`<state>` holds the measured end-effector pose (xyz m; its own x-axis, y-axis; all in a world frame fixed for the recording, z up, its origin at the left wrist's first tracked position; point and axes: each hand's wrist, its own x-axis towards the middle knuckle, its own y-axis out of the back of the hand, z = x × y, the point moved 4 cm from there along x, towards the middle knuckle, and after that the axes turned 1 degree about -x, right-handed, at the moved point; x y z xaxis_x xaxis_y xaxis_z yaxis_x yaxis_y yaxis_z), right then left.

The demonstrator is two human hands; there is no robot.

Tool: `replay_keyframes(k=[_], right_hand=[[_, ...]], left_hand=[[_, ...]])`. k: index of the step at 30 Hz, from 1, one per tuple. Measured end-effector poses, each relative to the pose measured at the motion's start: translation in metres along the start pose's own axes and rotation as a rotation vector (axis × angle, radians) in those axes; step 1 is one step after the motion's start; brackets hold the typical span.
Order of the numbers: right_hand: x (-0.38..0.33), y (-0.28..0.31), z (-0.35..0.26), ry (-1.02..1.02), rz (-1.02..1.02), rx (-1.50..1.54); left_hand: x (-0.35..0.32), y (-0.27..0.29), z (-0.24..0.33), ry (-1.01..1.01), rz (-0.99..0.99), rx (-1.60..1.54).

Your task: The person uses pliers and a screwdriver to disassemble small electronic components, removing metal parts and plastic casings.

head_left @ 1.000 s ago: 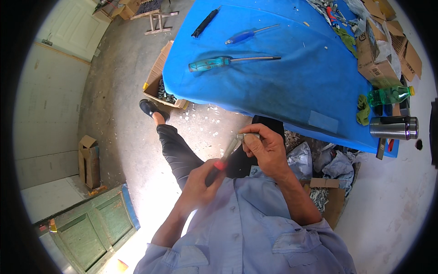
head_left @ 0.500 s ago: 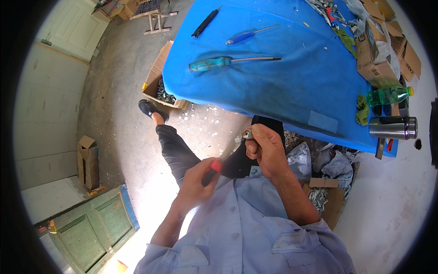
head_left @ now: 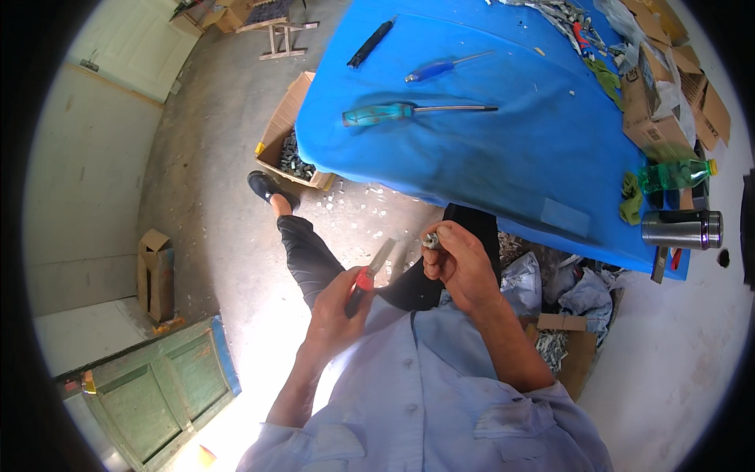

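Note:
My left hand [head_left: 340, 308] is closed round the black-and-red handle of a knife [head_left: 381, 258], whose wide flat metal blade points up and to the right. Opposite it, my right hand [head_left: 462, 267] pinches a small round metal part [head_left: 430, 241] between thumb and fingers; its exact kind cannot be made out. The blade tip and the metal part are a short gap apart. Both hands are over my lap, in front of the near edge of the blue-covered table [head_left: 472, 165].
On the table lie a teal-handled screwdriver [head_left: 377, 115], a blue screwdriver [head_left: 431, 71] and a black tool [head_left: 371, 43]. A green bottle [head_left: 676, 175] and steel flask [head_left: 681, 230] stand at its right edge. Left below is a carton [head_left: 277, 130] of metal parts.
The knife blade, blurred before, now shows clearly and points upward. My right hand has shifted slightly, still pinching the metal part. The whole view has moved a little.

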<state>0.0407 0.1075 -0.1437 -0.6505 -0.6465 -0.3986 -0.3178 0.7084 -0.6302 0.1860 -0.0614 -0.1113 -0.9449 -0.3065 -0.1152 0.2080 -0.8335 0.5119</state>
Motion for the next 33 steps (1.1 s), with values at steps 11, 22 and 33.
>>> replay_keyframes(k=[11, 22, 33], right_hand=[[0.002, 0.014, 0.010, -0.042, 0.098, -0.016], [0.002, 0.034, 0.019, -0.081, 0.278, -0.076], [-0.003, 0.058, 0.117, -0.516, 0.325, -0.378]], left_hand=[[0.000, 0.000, -0.044, 0.245, -0.048, 0.018], [-0.010, 0.003, -0.129, 0.514, 0.022, -0.272], [-0.037, -0.014, -0.184, 0.691, 0.158, -0.786]])
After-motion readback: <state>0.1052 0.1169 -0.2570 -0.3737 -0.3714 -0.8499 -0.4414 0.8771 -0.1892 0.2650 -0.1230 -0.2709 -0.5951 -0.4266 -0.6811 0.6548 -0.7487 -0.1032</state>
